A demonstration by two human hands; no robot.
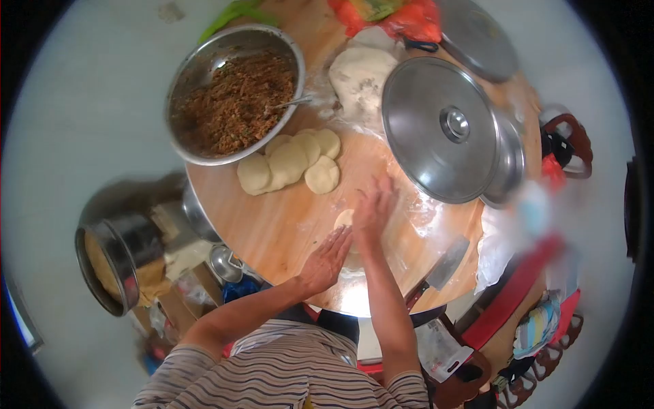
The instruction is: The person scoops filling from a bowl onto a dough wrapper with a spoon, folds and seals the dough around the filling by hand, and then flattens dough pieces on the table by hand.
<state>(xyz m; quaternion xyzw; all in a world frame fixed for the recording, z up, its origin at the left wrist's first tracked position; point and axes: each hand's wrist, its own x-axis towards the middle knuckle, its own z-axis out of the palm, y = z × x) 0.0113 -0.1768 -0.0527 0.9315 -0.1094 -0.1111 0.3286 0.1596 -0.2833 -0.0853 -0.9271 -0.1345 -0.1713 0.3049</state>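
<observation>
My left hand (328,260) lies flat with fingers stretched, its fingertips at the edge of a small pale dough round (345,219) on the wooden table. Beside it, my right hand (374,208) reaches over the table with its fingers extended and slightly blurred, close to the same dough. Whatever lies under the right palm is hidden. Just ahead and to the left, several flattened dough rounds (288,164) overlap in a pile. One more dough round (322,176) rests at the pile's right side.
A steel bowl (178,140) of brown minced filling (238,102) stands at the far left, a utensil in it. Further back lies a large dough lump (361,76). A steel lid (436,146) covers a basin on the right. A cleaver (446,264) rests near the right front edge.
</observation>
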